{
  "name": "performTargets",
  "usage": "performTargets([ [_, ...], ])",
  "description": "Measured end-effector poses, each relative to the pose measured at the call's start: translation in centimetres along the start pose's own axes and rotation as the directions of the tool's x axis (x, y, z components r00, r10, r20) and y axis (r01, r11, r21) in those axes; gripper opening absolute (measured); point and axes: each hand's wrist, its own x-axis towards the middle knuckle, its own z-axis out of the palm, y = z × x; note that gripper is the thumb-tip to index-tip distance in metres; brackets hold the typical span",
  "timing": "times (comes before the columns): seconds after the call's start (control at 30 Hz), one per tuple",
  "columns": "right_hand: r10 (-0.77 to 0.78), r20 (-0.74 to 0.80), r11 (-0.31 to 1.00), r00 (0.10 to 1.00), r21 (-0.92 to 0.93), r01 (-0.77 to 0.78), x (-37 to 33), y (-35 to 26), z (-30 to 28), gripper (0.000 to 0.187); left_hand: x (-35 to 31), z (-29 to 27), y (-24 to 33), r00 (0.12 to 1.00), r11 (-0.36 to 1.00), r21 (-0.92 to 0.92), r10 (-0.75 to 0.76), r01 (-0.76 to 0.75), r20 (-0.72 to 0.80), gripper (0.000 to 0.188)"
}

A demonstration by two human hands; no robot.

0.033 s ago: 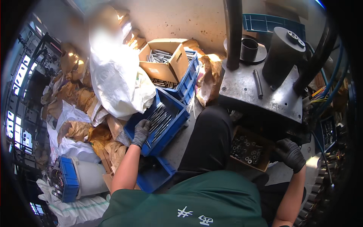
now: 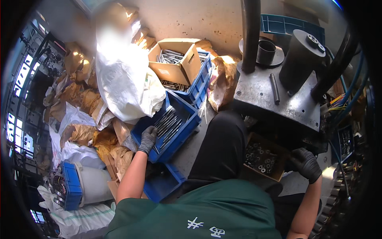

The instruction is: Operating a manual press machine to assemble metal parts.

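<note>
My left hand (image 2: 148, 139), in a grey glove, is at the left side of a blue plastic bin (image 2: 182, 126). Its fingers are curled together beside the slim metal rods (image 2: 168, 126) lying in that bin; what they hold, if anything, is hidden. My right hand (image 2: 307, 164), gloved too, is at the right edge of an open cardboard box (image 2: 274, 173) below the machine. Small metal rings and nuts (image 2: 260, 157) lie in this box. The right fingers are bent, and their tips are lost in shadow, so I cannot make out what they grip.
Ahead stands a machine with a steel plate (image 2: 250, 97), a loose metal pin (image 2: 275, 88) and a dark cylinder (image 2: 299, 59). A carton of rods (image 2: 175, 71) sits on stacked blue crates (image 2: 201, 75). White sacks (image 2: 123, 79) and crumpled brown paper (image 2: 85, 105) crowd the left side.
The whole view has shifted slightly. Both hands stay in the same places, and nothing has visibly been picked up or let go.
</note>
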Motion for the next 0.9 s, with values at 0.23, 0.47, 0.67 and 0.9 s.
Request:
performTargets([
  [0.23, 0.143, 0.146, 0.951, 0.979, 0.255, -0.177, -0.1, 3.2, 3.3, 0.026, 2.3, 1.9, -9.2, 0.941, 0.912, 0.389, -0.237, 0.130, 0.242, 0.040],
  [0.47, 0.206, 0.209, 0.977, 0.956, 0.018, -0.214, -0.1, 5.1, 5.1, 0.027, 5.8, 6.7, -11.8, 0.799, 0.807, 0.584, -0.407, 0.087, 0.443, 0.069],
  [0.67, 0.093, 0.178, 0.993, 0.980, -0.086, -0.078, -0.4, 6.3, 6.9, 0.033, 7.1, 10.1, -18.1, 0.878, 0.667, 0.745, -0.374, 0.031, 0.299, 0.068],
  [0.9, 0.172, 0.270, 0.978, 0.947, -0.164, -0.131, 0.6, 7.4, 8.6, 0.040, 10.2, 11.0, -25.9, 0.688, 0.703, 0.678, -0.602, 0.215, 0.405, 0.053],
])
